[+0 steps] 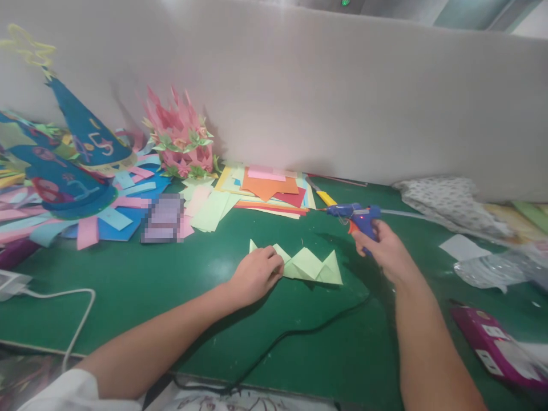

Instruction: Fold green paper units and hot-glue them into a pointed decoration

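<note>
My right hand (383, 246) grips a blue hot glue gun (357, 216) by its handle, holding it above the table with the nozzle toward the left. A clear glue stick (406, 214) runs out of its back end. My left hand (259, 271), fingers curled together, presses on a light green folded paper strip (310, 265) with a zigzag upper edge. The strip lies on the green tabletop, its left part mostly covered by that hand. Whether my left fingers pinch the paper or only press it is partly hidden.
Behind are stacked coloured papers (269, 185), a yellow cutter (326, 198) and a pink paper crown (182, 137). Blue cone hats (88, 123) stand at left. A black cord (282, 337) crosses the front. A magenta power strip (492, 342) and plastic bottle (492, 268) lie at right.
</note>
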Tool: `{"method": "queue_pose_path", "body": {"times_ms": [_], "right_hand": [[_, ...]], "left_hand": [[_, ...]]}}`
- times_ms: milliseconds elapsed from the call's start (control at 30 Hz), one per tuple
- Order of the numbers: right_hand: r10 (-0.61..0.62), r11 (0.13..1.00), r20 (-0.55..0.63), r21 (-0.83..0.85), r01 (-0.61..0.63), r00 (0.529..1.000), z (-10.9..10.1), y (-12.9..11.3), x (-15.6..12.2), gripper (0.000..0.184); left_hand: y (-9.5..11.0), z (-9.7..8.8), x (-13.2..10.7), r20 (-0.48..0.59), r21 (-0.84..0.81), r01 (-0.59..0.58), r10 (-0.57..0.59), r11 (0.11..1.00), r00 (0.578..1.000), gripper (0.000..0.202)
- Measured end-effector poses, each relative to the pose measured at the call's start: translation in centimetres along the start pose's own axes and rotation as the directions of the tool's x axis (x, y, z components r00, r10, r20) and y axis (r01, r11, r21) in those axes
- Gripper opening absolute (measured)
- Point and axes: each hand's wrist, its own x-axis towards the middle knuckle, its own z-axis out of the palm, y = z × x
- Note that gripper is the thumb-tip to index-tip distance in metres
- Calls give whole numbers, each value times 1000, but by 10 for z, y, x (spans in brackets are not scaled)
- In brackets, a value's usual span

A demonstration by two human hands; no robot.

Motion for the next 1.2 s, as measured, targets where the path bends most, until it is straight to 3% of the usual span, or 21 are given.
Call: {"method": "queue_pose_path", "body": {"times_ms": [133,233,333,400,467,533,633,700,800,867,1000,1200], "right_hand": [[101,995,-67,-4,-102,993,9,15,7,50],[90,990,-69,-105,-97,994,13,24,12,51],[13,957,-90,-288,-38,996,15,32,16,51],[-90,878,-128,-479,17,988,14,35,18,49],[-232,775,-157,-626,85,960,15,31,16,47],[-344,743,-139,-645,179,929,20,20,9,40],[-362,833,94,-415,367,927,34,-6,-8,28],[-395,832,337,-264,489,854,46,-22,-20,20],[-380,806,577,-178,565,723,58,-34,-33,17],[-343,801,639,-184,569,688,63,-34,-35,16],[-327,794,659,-198,575,677,66,-24,-32,15],[-361,775,663,-178,607,655,68,-17,-27,13]], "left_hand": [[-1,0,-1,-3,5,-18,18,1000,1000,9],[-2,1,-1,-7,-2,-25,25,1000,1000,10],[-2,1,-1,-12,-13,-18,18,1000,1000,10],[-2,2,0,-10,-18,-2,2,1000,1000,10],[-1,2,0,-7,-23,10,-11,1000,1000,10],[-1,2,1,-11,-22,11,-11,1000,1000,9],[-1,2,0,-18,-17,6,-6,1000,1000,9],[-1,2,0,-20,-17,10,-10,1000,1000,10],[-1,3,-1,-20,-16,9,-9,1000,1000,10],[-1,4,-2,-22,-11,7,-7,1000,1000,9],[-2,6,-2,-42,-17,25,-26,1000,999,9],[-4,6,0,-48,-58,-51,49,997,998,5]]}}
